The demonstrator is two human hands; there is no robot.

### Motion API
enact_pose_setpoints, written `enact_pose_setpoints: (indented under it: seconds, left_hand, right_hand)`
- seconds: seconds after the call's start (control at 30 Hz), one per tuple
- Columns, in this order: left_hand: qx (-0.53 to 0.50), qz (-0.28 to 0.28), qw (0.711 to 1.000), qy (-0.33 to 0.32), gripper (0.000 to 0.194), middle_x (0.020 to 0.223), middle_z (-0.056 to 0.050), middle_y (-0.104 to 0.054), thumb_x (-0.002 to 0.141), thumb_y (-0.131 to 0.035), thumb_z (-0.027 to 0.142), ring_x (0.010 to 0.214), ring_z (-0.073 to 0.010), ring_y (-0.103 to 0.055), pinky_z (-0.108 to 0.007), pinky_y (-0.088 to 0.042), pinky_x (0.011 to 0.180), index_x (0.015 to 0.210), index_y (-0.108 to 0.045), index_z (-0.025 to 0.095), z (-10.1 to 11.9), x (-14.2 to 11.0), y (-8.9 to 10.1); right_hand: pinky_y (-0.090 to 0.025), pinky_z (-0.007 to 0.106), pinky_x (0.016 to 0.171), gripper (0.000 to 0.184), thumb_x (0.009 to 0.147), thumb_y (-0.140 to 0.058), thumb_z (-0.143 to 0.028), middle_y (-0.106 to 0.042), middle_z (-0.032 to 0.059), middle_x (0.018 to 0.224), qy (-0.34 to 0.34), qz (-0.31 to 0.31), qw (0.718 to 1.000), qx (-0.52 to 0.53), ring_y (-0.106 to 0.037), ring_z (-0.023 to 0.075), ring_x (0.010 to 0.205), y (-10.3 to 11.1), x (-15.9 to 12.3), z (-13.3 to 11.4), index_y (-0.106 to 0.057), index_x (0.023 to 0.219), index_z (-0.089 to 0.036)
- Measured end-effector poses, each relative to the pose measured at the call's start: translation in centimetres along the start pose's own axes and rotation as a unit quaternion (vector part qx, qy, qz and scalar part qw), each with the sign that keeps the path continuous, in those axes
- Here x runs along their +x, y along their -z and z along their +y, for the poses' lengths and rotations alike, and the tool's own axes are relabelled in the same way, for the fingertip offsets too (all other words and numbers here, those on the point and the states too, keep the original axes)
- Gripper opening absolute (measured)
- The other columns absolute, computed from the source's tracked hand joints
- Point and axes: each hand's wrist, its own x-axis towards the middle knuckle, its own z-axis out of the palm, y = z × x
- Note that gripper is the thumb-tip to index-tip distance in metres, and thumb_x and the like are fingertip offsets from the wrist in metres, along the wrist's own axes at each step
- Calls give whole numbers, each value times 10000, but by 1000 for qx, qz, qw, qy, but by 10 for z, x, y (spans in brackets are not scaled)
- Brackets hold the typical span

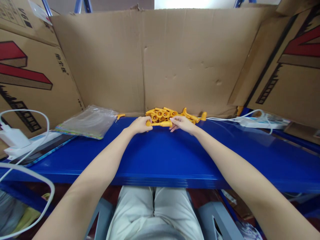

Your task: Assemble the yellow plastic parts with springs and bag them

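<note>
A long yellow plastic piece [163,124] with a ridged shaft lies level between my hands, just in front of a pile. My left hand [139,125] pinches its rounded left end. At the thicker right end, the fingers of my right hand [184,123] are closed around it. Right behind is the pile of yellow plastic parts [165,113], several of them hollow tubes with open ends facing me. Toward the right of the pile lie a forked yellow part [186,112] and a yellow cap-like part [204,116]. My fingers partly cover the pile.
Clear plastic bags [87,121] lie left on the blue table [160,156], beside a small yellow part with a chain [120,116]. A dark tablet-like object [47,150], white charger [13,137] and cable are far left. A white power strip [263,122] lies right. Cardboard walls [187,60] surround the back.
</note>
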Motion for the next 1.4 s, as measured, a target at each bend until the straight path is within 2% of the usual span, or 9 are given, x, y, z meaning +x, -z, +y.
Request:
enact_pose_setpoints:
  seconds: [0.23,0.37,0.53,0.73,0.83,0.93,1.07,1.23,1.4]
  left_hand:
    - [-16,7,1000,-6,224,540,50,-555,637,-585,301,514,-128,-481,-244,-296,526,837,-603,202,-1,0,2]
    - [-21,14,999,-23,236,541,46,-555,637,-580,297,524,-133,-491,-245,-303,532,848,-611,195,4,-1,5]
    - [-20,14,999,-24,250,549,45,-555,637,-581,303,532,-133,-499,-244,-311,536,855,-625,190,6,-1,6]
    - [-44,7,999,-14,207,522,53,-533,639,-582,307,510,-121,-469,-242,-294,520,805,-611,187,1,0,4]
    - [-51,8,999,-11,204,521,55,-524,629,-585,316,502,-117,-452,-242,-281,516,787,-604,189,-1,0,3]
    - [-51,10,999,-8,212,514,56,-510,625,-585,321,497,-117,-439,-244,-274,517,791,-601,191,-2,1,2]
    - [-44,23,999,-15,221,527,57,-501,624,-603,301,508,-113,-434,-241,-272,523,817,-596,193,0,2,4]
    - [-30,30,999,-30,288,575,48,-510,637,-669,409,542,-111,-449,-235,-276,537,814,-587,196,0,2,6]
    - [-13,38,998,-39,361,591,37,-521,664,-665,519,564,-121,-464,-236,-270,543,819,-588,202,-2,2,6]
  right_hand:
    - [-588,248,652,283,740,-772,-210,-732,87,768,2,-58,998,21,-704,155,624,11,-3,0,-617,955,-109]
    - [-556,225,491,397,857,-607,-466,-694,124,611,-19,-62,998,17,-646,145,458,9,-5,-4,-612,717,-94]
    - [-478,208,361,538,895,-460,-581,-589,73,418,-77,-24,997,7,-560,137,334,2,-7,-9,-584,638,-125]
    - [-499,223,409,645,887,-319,-679,-679,121,588,-119,-83,989,-24,-639,165,448,9,-7,-7,-625,789,-120]
    - [-551,224,537,427,810,-664,-478,-725,122,970,-89,-92,992,-14,-708,168,649,14,-8,-5,-589,1084,-160]
    - [-564,221,641,557,698,-802,-199,-678,106,1134,-48,-78,996,1,-715,147,744,15,-9,-5,-534,1186,-195]
    - [-543,183,612,184,853,-658,-268,-724,108,910,-37,-67,997,10,-704,122,672,10,-9,-7,-618,952,-118]
    - [-547,211,568,319,899,-577,-393,-712,108,677,-38,-53,998,26,-675,136,548,4,-8,-10,-605,765,-105]
    - [-523,201,505,375,899,-550,-447,-701,111,631,-50,-38,998,24,-663,141,508,0,-9,-13,-597,745,-109]
